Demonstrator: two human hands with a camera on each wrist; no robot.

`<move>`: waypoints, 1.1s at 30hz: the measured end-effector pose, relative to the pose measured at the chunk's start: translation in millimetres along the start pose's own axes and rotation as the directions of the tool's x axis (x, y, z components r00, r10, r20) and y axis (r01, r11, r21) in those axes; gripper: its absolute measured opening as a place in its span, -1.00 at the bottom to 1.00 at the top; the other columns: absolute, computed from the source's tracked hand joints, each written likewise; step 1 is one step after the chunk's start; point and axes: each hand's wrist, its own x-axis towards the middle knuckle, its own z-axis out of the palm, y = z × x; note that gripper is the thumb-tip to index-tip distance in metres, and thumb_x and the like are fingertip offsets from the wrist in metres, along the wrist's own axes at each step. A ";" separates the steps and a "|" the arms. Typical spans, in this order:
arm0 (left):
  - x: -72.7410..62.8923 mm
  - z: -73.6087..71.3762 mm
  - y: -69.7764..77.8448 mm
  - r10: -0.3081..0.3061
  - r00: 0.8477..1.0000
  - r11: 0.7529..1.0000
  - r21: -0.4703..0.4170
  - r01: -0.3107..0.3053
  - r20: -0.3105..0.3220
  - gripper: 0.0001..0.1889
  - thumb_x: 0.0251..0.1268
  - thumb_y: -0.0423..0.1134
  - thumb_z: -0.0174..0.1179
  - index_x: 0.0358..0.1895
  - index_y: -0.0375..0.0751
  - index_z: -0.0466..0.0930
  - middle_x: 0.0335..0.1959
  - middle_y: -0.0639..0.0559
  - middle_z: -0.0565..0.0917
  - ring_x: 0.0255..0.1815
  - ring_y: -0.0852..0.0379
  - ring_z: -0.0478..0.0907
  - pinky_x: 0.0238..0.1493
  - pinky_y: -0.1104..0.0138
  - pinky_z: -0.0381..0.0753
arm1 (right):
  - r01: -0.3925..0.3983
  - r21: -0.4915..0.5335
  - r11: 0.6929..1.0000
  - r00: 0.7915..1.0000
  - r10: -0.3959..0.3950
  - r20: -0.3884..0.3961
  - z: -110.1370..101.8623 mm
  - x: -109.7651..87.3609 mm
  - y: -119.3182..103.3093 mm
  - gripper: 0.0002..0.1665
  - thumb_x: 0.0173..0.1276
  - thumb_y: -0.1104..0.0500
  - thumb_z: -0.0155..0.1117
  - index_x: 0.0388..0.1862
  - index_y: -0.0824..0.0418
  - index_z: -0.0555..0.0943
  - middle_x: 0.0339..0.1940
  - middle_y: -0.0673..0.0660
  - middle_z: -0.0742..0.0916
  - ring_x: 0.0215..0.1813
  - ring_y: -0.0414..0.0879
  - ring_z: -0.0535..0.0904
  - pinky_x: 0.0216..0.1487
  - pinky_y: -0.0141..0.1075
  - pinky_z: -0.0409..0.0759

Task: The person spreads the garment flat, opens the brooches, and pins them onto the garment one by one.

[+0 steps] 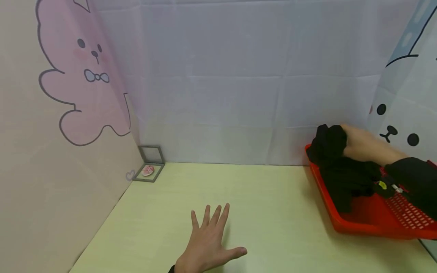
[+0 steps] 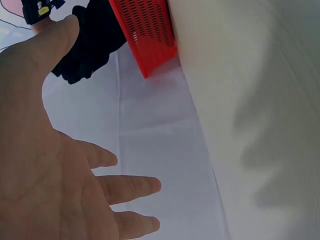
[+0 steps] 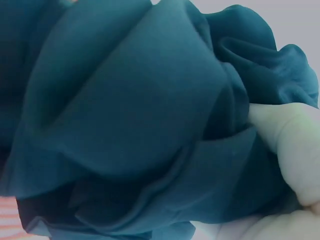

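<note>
- right hand [image 1: 358, 144] clamped on cloth [image 1: 336, 174]; bunched up top, rest hangs down into basket [image 1: 368, 229]; long axis unclear
- left hand [image 1: 208, 242] over table [image 1: 269, 201], fingers spread; cloth ahead, to its right, well apart

I face a creased pale fabric backdrop [image 1: 218, 83], a pink cartoon animal [image 1: 88, 94] printed at left, behind a yellowish tabletop [image 1: 269, 204].

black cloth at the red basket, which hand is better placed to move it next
Likely the right hand: it grips the black cloth over the red basket. The left hand is spread over the table, holding nothing and well away from the cloth.
</note>
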 end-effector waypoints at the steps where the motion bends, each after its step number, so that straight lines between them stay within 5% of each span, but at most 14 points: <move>1: 0.0 0.4 0.3 0.001 1.000 1.000 -0.001 -0.001 0.004 0.25 0.03 0.75 0.00 0.70 0.08 -0.06 0.60 -0.10 0.31 0.65 -0.36 0.08 0.44 -0.53 -0.16 | 0.020 -0.011 1.000 1.000 -0.021 -0.005 1.9 3.3 -7.7 -0.14 -0.04 0.49 0.30 0.32 0.57 0.27 0.01 0.63 0.61 -0.26 0.23 0.54 -0.26 0.07 0.53; 6: -0.1 2.3 1.0 0.011 1.000 1.000 0.013 -0.011 0.006 0.26 0.01 0.78 -0.06 0.70 0.08 -0.05 0.60 -0.08 0.32 0.64 -0.35 0.10 0.44 -0.53 -0.15 | 0.097 0.000 0.995 0.995 -0.097 0.017 19.0 17.5 -45.3 -0.14 -0.04 0.57 0.36 0.33 0.50 0.31 0.05 0.56 0.64 -0.09 0.30 0.59 0.10 0.34 0.58; 13: 0.4 3.4 0.0 0.006 1.000 1.000 0.009 -0.006 0.009 0.25 0.01 0.77 -0.04 0.70 0.11 -0.06 0.60 -0.08 0.32 0.64 -0.36 0.10 0.44 -0.53 -0.14 | 0.174 -0.044 0.984 0.980 -0.168 0.106 47.6 30.6 -86.1 -0.16 0.01 0.59 0.39 0.33 0.39 0.40 -0.02 0.46 0.65 -0.04 0.31 0.62 0.09 0.29 0.63; 19: -0.5 3.5 -1.0 -0.019 0.998 1.000 0.010 0.018 0.056 0.27 0.00 0.79 -0.07 0.71 0.11 -0.09 0.63 -0.05 0.27 0.66 -0.33 0.06 0.46 -0.52 -0.17 | 0.164 -0.097 0.982 0.969 -0.142 0.204 75.8 26.1 -101.5 -0.12 0.08 0.58 0.41 0.42 0.32 0.38 -0.12 0.40 0.60 -0.33 0.06 0.57 -0.26 -0.02 0.74; 24: -1.0 4.0 -1.8 -0.028 0.997 1.000 0.005 0.028 0.069 0.27 0.00 0.76 0.00 0.71 0.09 -0.10 0.63 -0.06 0.27 0.66 -0.34 0.05 0.45 -0.52 -0.18 | 0.209 -0.126 0.970 0.960 -0.179 0.215 94.3 19.0 -106.9 -0.16 0.13 0.53 0.43 0.42 0.32 0.40 -0.08 0.36 0.67 -0.27 0.10 0.59 -0.40 -0.11 0.67; 33: -1.4 5.2 -5.1 -0.037 0.995 0.999 -0.004 0.038 0.094 0.30 -0.05 0.76 0.06 0.71 0.11 -0.12 0.62 -0.08 0.28 0.66 -0.33 0.06 0.44 -0.54 -0.16 | 0.187 -0.031 0.982 0.943 -0.171 0.285 103.7 12.3 -111.9 -0.13 0.14 0.31 0.59 0.42 0.31 0.43 0.21 0.39 0.66 0.14 0.30 0.62 0.06 0.18 0.70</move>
